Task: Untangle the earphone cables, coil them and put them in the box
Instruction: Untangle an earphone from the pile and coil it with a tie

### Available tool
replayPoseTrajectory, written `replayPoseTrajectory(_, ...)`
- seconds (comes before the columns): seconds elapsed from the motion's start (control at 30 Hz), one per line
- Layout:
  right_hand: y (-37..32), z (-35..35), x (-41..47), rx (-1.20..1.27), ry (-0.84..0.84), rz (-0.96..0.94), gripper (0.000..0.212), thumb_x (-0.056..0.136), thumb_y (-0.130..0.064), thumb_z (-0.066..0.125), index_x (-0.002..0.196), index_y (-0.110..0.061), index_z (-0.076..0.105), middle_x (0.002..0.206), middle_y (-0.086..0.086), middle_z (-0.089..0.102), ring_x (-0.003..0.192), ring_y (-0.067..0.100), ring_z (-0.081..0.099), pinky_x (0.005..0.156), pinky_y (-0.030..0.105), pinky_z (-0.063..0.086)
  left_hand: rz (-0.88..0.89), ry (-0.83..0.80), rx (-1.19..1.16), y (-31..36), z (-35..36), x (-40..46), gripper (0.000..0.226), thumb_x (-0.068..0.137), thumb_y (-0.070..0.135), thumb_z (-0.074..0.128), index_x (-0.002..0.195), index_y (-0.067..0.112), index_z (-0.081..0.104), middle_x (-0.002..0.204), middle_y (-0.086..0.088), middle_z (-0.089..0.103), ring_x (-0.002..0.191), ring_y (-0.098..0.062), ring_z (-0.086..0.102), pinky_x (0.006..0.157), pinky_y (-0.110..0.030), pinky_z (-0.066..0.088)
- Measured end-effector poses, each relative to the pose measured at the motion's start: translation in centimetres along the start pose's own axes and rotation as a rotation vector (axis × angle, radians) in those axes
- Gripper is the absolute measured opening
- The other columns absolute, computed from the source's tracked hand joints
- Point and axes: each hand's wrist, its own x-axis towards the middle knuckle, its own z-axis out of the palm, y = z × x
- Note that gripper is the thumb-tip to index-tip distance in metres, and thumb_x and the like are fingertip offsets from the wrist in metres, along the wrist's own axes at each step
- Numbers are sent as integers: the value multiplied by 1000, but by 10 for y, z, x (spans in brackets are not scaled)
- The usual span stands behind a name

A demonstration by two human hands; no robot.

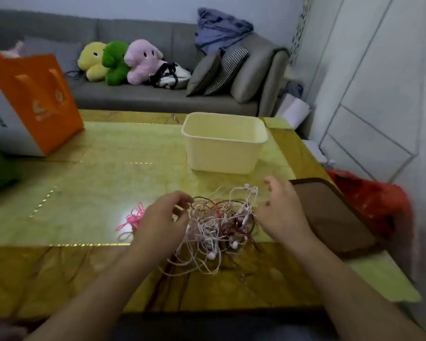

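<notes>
A tangled heap of white, pale pink and dark red earphone cables [219,225] lies on the yellow-green table [96,193] near its front edge. My left hand [160,220] rests at the heap's left side with its fingers curled into the cables; whether it grips a strand is unclear. On the right, my right hand [280,212] hovers with its fingers spread, touching or nearly touching the heap's edge. A bright pink cable [133,217] lies in loops just left of my left hand. Behind the heap stands a cream plastic box [223,143], open on top.
An orange paper bag [40,99] stands at the table's far left. A brown mat [330,215] lies at the right edge, with a red plastic bag [374,203] beyond it. A grey sofa [138,94] with plush toys runs behind the table.
</notes>
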Motion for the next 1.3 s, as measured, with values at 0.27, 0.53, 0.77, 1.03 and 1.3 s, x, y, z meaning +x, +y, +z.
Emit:
replayPoseTrajectory(0.27,-30,13,-52,-107,-188,-382,46,103,-36,63,148,-39,51,154,-14,49,149,16,31,129,43,18,-47,-248,144,11,-5,-32,36,88,39,81,119,38,62,116,17,56,101,-2,60,82,-19,47)
replayPoseTrajectory(0.53,-37,18,-34,-7,-176,-363,12,101,-31,67,90,-30,72,93,-16,61,87,2,56,86,31,52,-28,-37,-96,8,-7,-16,13,97,23,72,87,31,75,75,15,73,70,-3,68,65,-24,55)
replayPoseTrajectory(0.77,-48,-33,-14,516,-140,-218,9,101,-19,67,97,-25,73,84,-9,70,69,4,63,65,26,57,-184,-45,-722,34,-29,2,18,99,-5,59,98,1,76,78,-12,74,75,-22,70,72,-30,57)
replayPoseTrajectory(1.03,-76,-27,-5,352,-206,-403,7,97,-33,75,103,-30,77,89,-5,76,81,9,70,76,36,59,-38,-6,-723,75,-39,10,16,93,-1,67,92,7,80,78,-16,75,79,-18,72,81,-30,53)
replayPoseTrajectory(1.3,-89,-73,9,707,-43,-341,11,97,-21,76,91,-21,85,87,2,80,86,17,74,87,41,63,-93,-43,-837,82,-61,14,16,93,19,68,90,8,80,65,-10,59,84,-31,74,79,-30,51)
